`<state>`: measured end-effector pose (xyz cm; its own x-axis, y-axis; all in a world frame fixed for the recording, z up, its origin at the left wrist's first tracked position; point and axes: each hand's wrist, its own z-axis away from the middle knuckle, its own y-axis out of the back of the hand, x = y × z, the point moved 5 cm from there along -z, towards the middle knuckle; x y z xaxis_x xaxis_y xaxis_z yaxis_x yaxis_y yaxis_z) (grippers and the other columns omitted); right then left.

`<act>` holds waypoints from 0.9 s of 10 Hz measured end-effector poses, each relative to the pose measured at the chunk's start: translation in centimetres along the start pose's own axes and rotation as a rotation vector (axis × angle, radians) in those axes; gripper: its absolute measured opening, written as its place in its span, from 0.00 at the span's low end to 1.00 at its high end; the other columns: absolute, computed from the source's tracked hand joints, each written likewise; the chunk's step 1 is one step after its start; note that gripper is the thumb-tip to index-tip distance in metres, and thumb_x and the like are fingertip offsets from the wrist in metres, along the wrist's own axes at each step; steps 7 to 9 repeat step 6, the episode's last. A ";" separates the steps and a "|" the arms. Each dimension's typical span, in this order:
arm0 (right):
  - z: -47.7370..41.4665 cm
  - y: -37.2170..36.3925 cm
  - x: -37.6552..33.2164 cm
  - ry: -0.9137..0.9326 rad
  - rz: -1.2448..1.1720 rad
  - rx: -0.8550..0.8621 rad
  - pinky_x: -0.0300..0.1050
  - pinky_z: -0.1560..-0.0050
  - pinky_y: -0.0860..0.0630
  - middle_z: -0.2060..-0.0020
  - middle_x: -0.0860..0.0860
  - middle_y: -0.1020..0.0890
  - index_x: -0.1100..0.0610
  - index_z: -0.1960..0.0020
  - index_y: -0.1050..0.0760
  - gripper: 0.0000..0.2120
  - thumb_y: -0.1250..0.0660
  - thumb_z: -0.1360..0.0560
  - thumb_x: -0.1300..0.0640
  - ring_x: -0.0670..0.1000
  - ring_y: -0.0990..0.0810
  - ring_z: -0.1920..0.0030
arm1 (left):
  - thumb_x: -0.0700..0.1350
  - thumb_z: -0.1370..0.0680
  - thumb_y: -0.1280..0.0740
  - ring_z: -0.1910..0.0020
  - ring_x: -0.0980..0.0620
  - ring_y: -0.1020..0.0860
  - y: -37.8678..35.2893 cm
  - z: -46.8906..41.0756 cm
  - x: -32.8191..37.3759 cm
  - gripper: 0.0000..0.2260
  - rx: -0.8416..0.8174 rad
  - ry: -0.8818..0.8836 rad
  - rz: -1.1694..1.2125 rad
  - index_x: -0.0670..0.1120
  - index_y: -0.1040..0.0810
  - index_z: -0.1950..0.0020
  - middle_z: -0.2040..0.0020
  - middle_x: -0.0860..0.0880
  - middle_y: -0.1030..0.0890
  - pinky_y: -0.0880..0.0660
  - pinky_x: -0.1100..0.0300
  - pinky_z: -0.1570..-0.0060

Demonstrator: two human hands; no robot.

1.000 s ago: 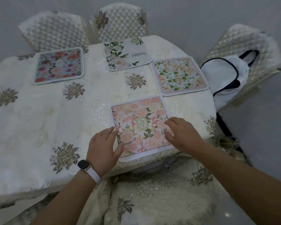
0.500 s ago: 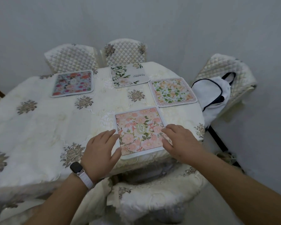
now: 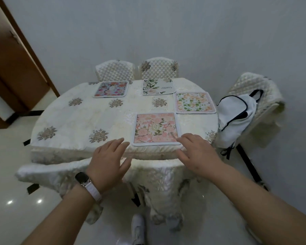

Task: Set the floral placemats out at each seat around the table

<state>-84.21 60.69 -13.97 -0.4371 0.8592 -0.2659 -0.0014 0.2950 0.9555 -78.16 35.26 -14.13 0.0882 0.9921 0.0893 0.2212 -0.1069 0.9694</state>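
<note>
I use the pink mat (image 3: pixel 156 129) as my landmark. It lies flat at the near edge of the table (image 3: pixel 74 121), square to the seat in front of me.

A second ago both my hands were pressing on this mat. Now they have come off it. My left hand (image 3: pixel 109 160) hangs in the air, down and to the left of the pink mat, past the table edge. Its fingers are spread wide and it holds nothing. My right hand (image 3: pixel 198 152) is down and to the right of the pink mat. Its fingers are spread too and hold nothing. One fingertip looks close to the mat's near right corner, but I cannot tell if it touches.

I have also stepped back, so I see more of the room now.

Three more mats are farther off than the pink mat. The orange and green mat (image 3: pixel 194 102) is just behind it to the right. The white leafy mat (image 3: pixel 158 86) is behind it. The bright flower mat (image 3: pixel 111 88) is behind it and off to the left.

I think the pink mat is done. The table to the left of the pink mat has no mat, so a seat there may still need one. I see no spare mat in my hands.
</note>
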 end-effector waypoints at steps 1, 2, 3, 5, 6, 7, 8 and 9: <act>4.0 1.3 -0.2 0.032 0.002 0.004 0.52 0.41 0.30 0.36 0.50 0.25 0.52 0.34 0.27 0.30 0.54 0.27 0.40 0.54 0.27 0.39 | 0.59 0.26 0.44 0.37 0.45 0.25 1.7 3.8 2.5 0.24 -0.014 0.024 -0.020 0.49 0.25 0.35 0.35 0.48 0.23 0.28 0.46 0.43; 6.8 2.8 -0.6 0.069 0.015 -0.011 0.53 0.41 0.29 0.36 0.50 0.25 0.53 0.35 0.27 0.28 0.52 0.26 0.42 0.54 0.27 0.40 | 0.59 0.25 0.44 0.36 0.46 0.26 3.5 6.6 4.5 0.24 -0.005 0.036 -0.033 0.50 0.26 0.34 0.34 0.49 0.24 0.29 0.47 0.41; 9.0 4.2 -1.0 0.110 0.013 0.024 0.52 0.41 0.29 0.36 0.50 0.25 0.53 0.34 0.28 0.22 0.45 0.23 0.45 0.54 0.27 0.40 | 0.59 0.25 0.44 0.35 0.47 0.27 4.9 8.4 5.8 0.24 -0.011 0.038 -0.056 0.51 0.27 0.33 0.33 0.50 0.25 0.30 0.47 0.39; 12.1 7.3 -1.7 0.101 -0.022 -0.028 0.50 0.39 0.31 0.35 0.46 0.28 0.49 0.32 0.31 0.21 0.44 0.22 0.43 0.50 0.30 0.37 | 0.59 0.26 0.44 0.37 0.44 0.25 8.1 9.6 7.7 0.24 0.044 -0.006 -0.092 0.50 0.25 0.35 0.35 0.48 0.23 0.27 0.45 0.42; 13.4 12.3 -2.5 0.112 -0.065 -0.081 0.46 0.40 0.31 0.34 0.43 0.29 0.46 0.31 0.33 0.21 0.43 0.22 0.41 0.45 0.29 0.41 | 0.60 0.25 0.46 0.36 0.45 0.26 9.7 9.8 7.6 0.25 0.057 -0.005 -0.102 0.51 0.26 0.33 0.33 0.49 0.24 0.29 0.46 0.40; 13.4 12.3 -2.5 0.112 -0.065 -0.081 0.46 0.40 0.31 0.34 0.43 0.29 0.46 0.31 0.33 0.21 0.43 0.22 0.41 0.45 0.29 0.41 | 0.60 0.25 0.46 0.36 0.45 0.26 9.7 9.8 7.6 0.25 0.057 -0.005 -0.102 0.51 0.26 0.33 0.33 0.49 0.24 0.29 0.46 0.40; 13.4 12.3 -2.5 0.112 -0.065 -0.081 0.46 0.40 0.31 0.34 0.43 0.29 0.46 0.31 0.33 0.21 0.43 0.22 0.41 0.45 0.29 0.41 | 0.60 0.25 0.46 0.36 0.45 0.26 9.7 9.8 7.6 0.25 0.057 -0.005 -0.102 0.51 0.26 0.33 0.33 0.49 0.24 0.29 0.46 0.40; 13.4 12.3 -2.5 0.112 -0.065 -0.081 0.46 0.40 0.31 0.34 0.43 0.29 0.46 0.31 0.33 0.21 0.43 0.22 0.41 0.45 0.29 0.41 | 0.60 0.25 0.46 0.36 0.45 0.26 9.7 9.8 7.6 0.25 0.057 -0.005 -0.102 0.51 0.26 0.33 0.33 0.49 0.24 0.29 0.46 0.40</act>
